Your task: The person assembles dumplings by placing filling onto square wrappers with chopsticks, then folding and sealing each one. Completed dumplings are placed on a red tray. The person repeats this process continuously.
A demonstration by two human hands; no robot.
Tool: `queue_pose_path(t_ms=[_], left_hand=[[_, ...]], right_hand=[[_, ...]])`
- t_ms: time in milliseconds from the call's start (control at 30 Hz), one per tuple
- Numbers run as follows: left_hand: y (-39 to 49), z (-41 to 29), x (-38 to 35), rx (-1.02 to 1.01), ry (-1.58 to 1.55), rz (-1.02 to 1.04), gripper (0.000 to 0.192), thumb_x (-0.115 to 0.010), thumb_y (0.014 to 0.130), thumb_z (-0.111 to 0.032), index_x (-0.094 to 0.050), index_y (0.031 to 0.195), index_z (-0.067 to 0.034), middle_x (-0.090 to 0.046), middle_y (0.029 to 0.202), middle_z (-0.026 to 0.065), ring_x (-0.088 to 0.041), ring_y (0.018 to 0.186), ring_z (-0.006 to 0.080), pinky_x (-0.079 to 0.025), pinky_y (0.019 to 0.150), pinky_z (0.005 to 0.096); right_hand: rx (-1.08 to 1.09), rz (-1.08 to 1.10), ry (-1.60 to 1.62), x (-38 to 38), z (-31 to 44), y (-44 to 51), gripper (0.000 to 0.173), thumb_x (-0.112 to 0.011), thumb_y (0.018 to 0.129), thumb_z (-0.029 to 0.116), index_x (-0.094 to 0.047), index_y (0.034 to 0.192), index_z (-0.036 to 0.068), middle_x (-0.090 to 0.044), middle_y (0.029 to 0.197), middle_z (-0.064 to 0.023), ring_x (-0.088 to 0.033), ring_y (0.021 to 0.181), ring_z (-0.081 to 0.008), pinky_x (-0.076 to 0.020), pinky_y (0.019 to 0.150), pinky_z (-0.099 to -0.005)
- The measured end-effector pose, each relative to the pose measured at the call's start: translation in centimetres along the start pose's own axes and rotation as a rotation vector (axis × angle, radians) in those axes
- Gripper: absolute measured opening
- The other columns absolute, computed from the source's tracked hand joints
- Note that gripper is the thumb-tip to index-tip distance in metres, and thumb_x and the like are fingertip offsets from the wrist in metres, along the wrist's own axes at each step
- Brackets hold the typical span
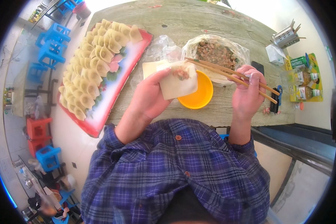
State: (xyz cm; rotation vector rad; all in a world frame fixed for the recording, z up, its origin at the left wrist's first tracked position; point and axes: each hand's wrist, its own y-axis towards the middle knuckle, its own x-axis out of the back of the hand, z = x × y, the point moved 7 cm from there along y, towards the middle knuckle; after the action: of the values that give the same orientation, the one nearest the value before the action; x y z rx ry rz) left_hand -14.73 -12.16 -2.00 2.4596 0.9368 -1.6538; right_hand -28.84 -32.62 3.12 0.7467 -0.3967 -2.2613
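Observation:
My left hand (151, 96) holds a square dough wrapper (175, 88), its thumb on top. A small smear of meat filling (181, 73) lies on the wrapper near its far edge. Between the fingers of my right hand (247, 92) is a pair of wooden chopsticks (221, 70), whose tips reach over that far edge. Below the wrapper stands a yellow bowl (204, 96), partly hidden by it. Beyond the chopsticks, minced filling (217, 54) with green bits fills a container lined with clear plastic (189, 46). Another pale wrapper or stack (151, 67) shows behind my left hand.
A red-rimmed floral tray (112, 103) on the left carries rows of folded dumplings (85, 70). Crumpled clear plastic (163, 46) lies beside it. To the right are a dark phone (257, 67), a tissue pack (275, 54), a metal chopstick holder (285, 37) and condiment jars (305, 92).

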Motion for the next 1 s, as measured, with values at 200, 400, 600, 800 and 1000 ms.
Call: queue_pose_path(t_ms=[200,400,600,800,1000], left_hand=[[0.1,0.0,-0.1,-0.006,0.014,-0.011,0.042,-0.048,0.105,-0.016,-0.047,0.141,0.006,-0.058,0.138,0.0176,-0.058,0.127,0.0312,-0.046,0.112,0.0481],[0.1,0.1,0.0,0.012,-0.009,0.020,0.045,-0.046,0.106,-0.017,-0.045,0.144,0.007,-0.056,0.140,0.0185,-0.057,0.129,0.0314,-0.046,0.111,0.0470],[0.2,0.1,0.3,-0.014,0.023,-0.084,0.044,-0.045,0.107,-0.020,-0.045,0.145,0.003,-0.056,0.141,0.0169,-0.056,0.130,0.0316,-0.044,0.112,0.0485],[0.1,0.1,0.4,-0.012,0.030,-0.100,0.047,-0.044,0.107,-0.022,-0.042,0.148,0.000,-0.053,0.145,0.0170,-0.053,0.134,0.0321,-0.042,0.114,0.0495],[-0.3,-0.5,0.0,-0.025,0.048,-0.045,0.047,-0.047,0.107,-0.018,-0.042,0.147,0.007,-0.051,0.148,0.0185,-0.051,0.136,0.0322,-0.041,0.116,0.0468]], right_hand=[[-0.018,0.048,-0.039,0.6,0.4,0.3,0.022,-0.047,0.107,0.013,-0.064,0.102,-0.001,-0.064,0.103,-0.0191,-0.065,0.089,-0.0232,-0.0640,0.070,-0.0394],[-0.062,0.063,-0.016,-0.6,-0.2,-0.2,0.019,-0.051,0.104,0.010,-0.066,0.103,-0.001,-0.066,0.104,-0.0198,-0.067,0.086,-0.0238,-0.0631,0.071,-0.0396],[0.002,-0.033,-0.044,1.7,1.1,0.8,0.018,-0.052,0.103,0.008,-0.067,0.099,-0.002,-0.067,0.100,-0.0177,-0.066,0.083,-0.0215,-0.0593,0.073,-0.0350],[0.030,-0.045,-0.413,5.2,-0.1,1.7,0.019,-0.049,0.105,0.008,-0.064,0.101,-0.004,-0.065,0.105,-0.0177,-0.064,0.083,-0.0188,-0.0625,0.073,-0.0358],[-0.014,-0.060,-0.486,5.5,-0.3,2.3,0.019,-0.053,0.104,0.009,-0.066,0.098,-0.004,-0.068,0.100,-0.0134,-0.064,0.080,-0.0169,-0.0583,0.074,-0.0331]])
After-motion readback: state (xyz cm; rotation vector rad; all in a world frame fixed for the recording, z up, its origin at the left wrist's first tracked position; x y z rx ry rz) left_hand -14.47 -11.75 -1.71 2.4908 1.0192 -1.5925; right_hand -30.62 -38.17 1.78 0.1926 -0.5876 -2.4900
